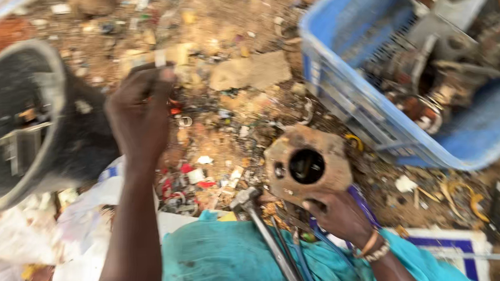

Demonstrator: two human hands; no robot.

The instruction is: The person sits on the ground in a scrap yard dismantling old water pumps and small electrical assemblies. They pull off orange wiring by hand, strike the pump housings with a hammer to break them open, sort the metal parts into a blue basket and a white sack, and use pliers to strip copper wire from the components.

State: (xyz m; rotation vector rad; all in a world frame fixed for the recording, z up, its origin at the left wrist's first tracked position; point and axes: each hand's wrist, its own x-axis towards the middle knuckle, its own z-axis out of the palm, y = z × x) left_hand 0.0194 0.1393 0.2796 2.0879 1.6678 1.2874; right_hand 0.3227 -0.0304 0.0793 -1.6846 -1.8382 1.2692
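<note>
The right hand (pixel 339 213) has its fingers clamped on a rusty metal block (pixel 307 165) with a round hole, low over the dirt ground (pixel 241 72). The left hand (pixel 140 115) reaches out, fingers curled together. Best to grip the block tight, because it looks heavy

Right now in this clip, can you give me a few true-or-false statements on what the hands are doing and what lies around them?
1. The right hand holds a rusty metal block with a round hole. True.
2. The blue crate is empty. False: it holds motor parts.
3. The left hand rests flat on the teal cloth. False: it is raised over the littered ground, fingers pinched.
4. A dark bucket lies at the left. True.
</note>
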